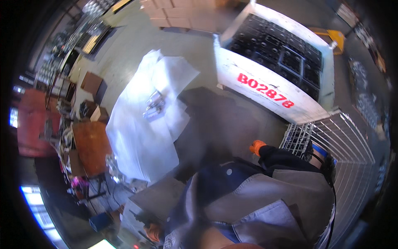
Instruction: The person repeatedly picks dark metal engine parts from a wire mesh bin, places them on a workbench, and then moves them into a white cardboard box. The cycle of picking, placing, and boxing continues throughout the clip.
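My right hand [257, 147], in an orange glove with a dark sleeve, hangs in front of my body beside a wire mesh cage [350, 137]. Its fingers look curled in, and I see nothing in them. Low in the picture, my left hand [153, 232], also gloved in orange, is dark and partly blurred next to a grey surface [159, 199]. A dark, thin object lies close to it; whether the hand holds it cannot be made out. Ahead to the left, white sheeting [143, 137] covers a bulky stack, with shiny metal parts [154, 103] on top.
A white-sided crate [265, 89] of black metal castings [275, 54] stands ahead right, a yellow pallet jack [336, 40] behind it. Brown cartons [178, 14] are stacked at the back. A cluttered workbench with a brown board [91, 147] is at left.
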`<state>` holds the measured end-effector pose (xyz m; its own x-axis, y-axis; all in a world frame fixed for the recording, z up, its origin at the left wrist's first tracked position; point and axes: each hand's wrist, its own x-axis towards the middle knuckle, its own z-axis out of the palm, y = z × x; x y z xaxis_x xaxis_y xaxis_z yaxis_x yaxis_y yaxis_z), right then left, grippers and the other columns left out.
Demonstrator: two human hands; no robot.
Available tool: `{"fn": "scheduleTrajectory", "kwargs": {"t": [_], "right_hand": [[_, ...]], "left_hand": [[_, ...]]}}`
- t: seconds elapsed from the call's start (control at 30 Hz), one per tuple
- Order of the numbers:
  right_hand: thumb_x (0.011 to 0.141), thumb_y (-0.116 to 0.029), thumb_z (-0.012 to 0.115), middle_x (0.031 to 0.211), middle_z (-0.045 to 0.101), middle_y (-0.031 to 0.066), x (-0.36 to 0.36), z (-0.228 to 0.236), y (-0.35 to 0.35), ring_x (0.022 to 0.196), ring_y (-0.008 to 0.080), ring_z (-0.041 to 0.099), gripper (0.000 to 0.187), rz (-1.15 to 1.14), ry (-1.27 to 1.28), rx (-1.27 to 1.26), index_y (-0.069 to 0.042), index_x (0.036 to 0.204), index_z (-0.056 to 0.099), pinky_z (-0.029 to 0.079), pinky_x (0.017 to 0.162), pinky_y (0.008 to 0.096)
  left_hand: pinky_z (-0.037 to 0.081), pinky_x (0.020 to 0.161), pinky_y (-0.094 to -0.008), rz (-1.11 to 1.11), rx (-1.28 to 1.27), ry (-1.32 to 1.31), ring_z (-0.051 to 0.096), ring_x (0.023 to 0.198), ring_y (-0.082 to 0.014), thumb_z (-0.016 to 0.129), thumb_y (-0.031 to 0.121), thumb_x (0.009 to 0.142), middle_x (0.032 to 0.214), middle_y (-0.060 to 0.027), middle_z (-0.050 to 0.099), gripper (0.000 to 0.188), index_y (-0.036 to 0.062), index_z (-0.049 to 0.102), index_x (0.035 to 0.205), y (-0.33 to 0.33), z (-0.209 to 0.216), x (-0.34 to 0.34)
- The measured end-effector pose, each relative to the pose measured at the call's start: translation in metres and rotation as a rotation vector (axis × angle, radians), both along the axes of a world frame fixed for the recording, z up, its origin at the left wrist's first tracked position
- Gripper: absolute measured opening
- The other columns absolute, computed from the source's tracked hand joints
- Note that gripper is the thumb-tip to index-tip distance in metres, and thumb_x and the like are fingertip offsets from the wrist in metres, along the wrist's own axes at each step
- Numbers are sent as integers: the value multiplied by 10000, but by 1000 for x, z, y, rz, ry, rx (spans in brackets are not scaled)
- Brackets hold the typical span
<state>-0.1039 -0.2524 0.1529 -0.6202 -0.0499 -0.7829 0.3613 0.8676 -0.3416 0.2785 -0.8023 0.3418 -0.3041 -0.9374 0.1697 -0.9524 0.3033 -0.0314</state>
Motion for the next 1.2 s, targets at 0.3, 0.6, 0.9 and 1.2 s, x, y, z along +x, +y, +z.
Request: {"fn": "scheduleTrajectory", "kwargs": {"t": [0.3, 0.6, 0.9, 1.2], "right_hand": [[883, -325, 565, 1277, 595, 227, -144, 19, -52, 1172, 335, 579, 468, -74, 147, -225, -16, 1232, 612, 471, 980, 417], [883, -439, 641, 1167, 658, 220, -279, 69, -145, 1081, 387, 630, 499, -66, 535, -583, -64, 1212, 636, 500, 917, 447], [938, -332, 642, 1262, 630, 125, -345, 160, 75, 1187, 241, 592, 452, -903, -33, -1539, -50, 1287, 587, 492, 1010, 373], [958, -322, 626, 1143, 673, 93, -346, 119, 294, 1046, 176, 628, 395, -867, 746, -681, -17, 1209, 653, 499, 924, 318]], "left_hand": [[522, 798, -437, -215, 215, 345, 670, 913, -266, 598, 272, 879, 1010, -114, 682, 318, 66, 649, 1116, -1, 16, -196], [513, 852, -434, -729, 992, 427, 666, 970, -255, 633, 159, 883, 1085, -98, 686, 262, 69, 660, 1128, 110, 13, -533], [550, 796, -318, -1705, 1156, 388, 664, 887, -211, 459, 491, 1010, 970, -101, 662, 496, 36, 616, 1131, 296, -13, -780], [510, 870, -361, -1524, 1549, 313, 647, 1014, -295, 626, 269, 922, 1071, -177, 677, 354, 22, 624, 1176, 564, -75, -864]]}}
